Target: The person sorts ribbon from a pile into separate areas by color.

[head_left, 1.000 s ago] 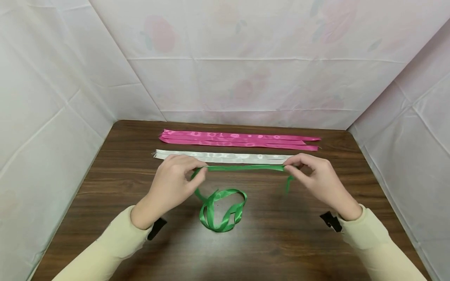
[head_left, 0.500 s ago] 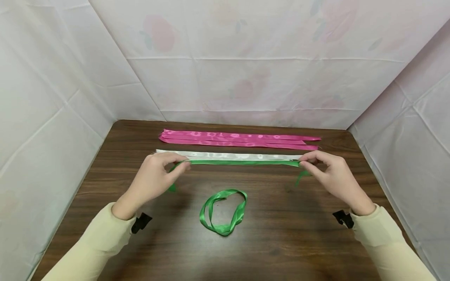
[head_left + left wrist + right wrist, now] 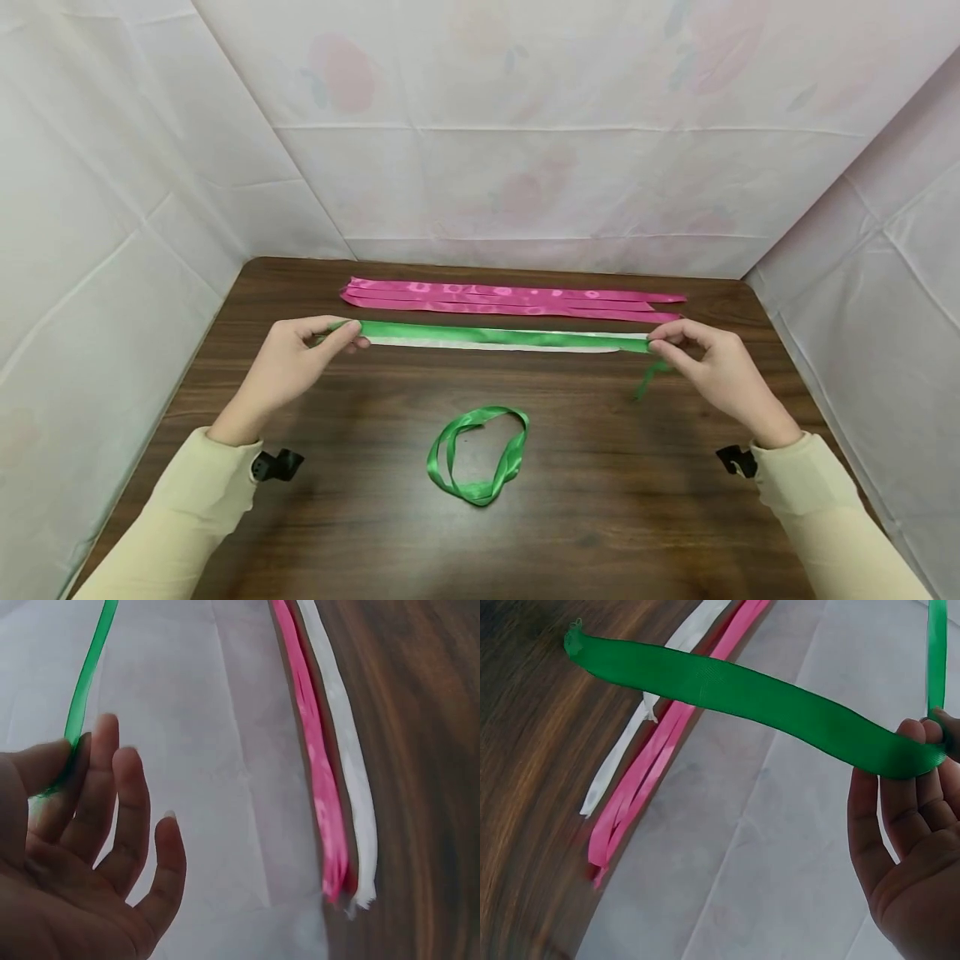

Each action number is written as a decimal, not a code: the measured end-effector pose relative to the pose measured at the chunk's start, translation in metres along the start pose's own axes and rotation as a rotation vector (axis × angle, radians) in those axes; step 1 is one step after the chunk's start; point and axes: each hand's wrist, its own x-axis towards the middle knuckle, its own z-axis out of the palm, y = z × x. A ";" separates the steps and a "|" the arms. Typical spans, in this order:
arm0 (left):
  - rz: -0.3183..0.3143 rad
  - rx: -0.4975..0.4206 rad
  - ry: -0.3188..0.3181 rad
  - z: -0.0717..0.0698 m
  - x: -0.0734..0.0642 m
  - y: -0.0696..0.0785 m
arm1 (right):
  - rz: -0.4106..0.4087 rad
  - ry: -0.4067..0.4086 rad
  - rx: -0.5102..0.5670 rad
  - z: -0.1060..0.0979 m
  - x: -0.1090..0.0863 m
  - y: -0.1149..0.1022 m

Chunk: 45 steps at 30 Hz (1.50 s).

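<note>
A green satin ribbon (image 3: 487, 336) is stretched nearly straight between two hands, overlapping the white ribbons (image 3: 480, 346) in the head view. My left hand (image 3: 300, 357) pinches its left end between thumb and index finger; the other fingers are loosely bent in the left wrist view. At the other side my right hand (image 3: 708, 367) pinches the ribbon between thumb and fingers. Past that pinch a loose green tail (image 3: 727, 694) hangs free, its tip frayed. Nearer the person, a second green ribbon (image 3: 483, 492) lies in a loose loop on the table.
Pink ribbons (image 3: 495, 297) lie side by side along the back of the dark wood table (image 3: 600, 500), just behind the white ones. Pale cloth walls (image 3: 525, 183) with faint fruit prints enclose the table at the back and both sides.
Both hands moved apart, the left hand farther, drawing the green ribbon out longer between them. It now overlaps the white ribbons, and its left part has come off the loop on the table.
</note>
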 end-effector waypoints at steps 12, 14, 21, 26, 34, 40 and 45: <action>-0.283 -0.104 0.176 -0.007 -0.001 -0.026 | 0.061 -0.111 0.039 0.006 0.004 0.008; -0.309 -0.117 0.206 -0.007 0.000 -0.033 | 0.069 -0.134 0.034 0.006 0.004 0.011; -0.353 -0.090 0.264 -0.010 0.002 -0.055 | 0.111 -0.209 0.036 0.005 0.004 0.026; -0.369 -0.029 0.258 -0.012 0.002 -0.068 | 0.182 -0.288 0.029 0.004 0.002 0.040; -0.378 0.056 0.199 -0.011 0.005 -0.086 | 0.256 -0.363 -0.011 0.006 -0.001 0.066; -0.333 0.146 0.130 -0.007 0.005 -0.098 | 0.272 -0.358 -0.041 0.011 -0.001 0.084; -0.292 0.227 0.125 -0.003 0.006 -0.106 | 0.304 -0.343 -0.076 0.019 0.000 0.100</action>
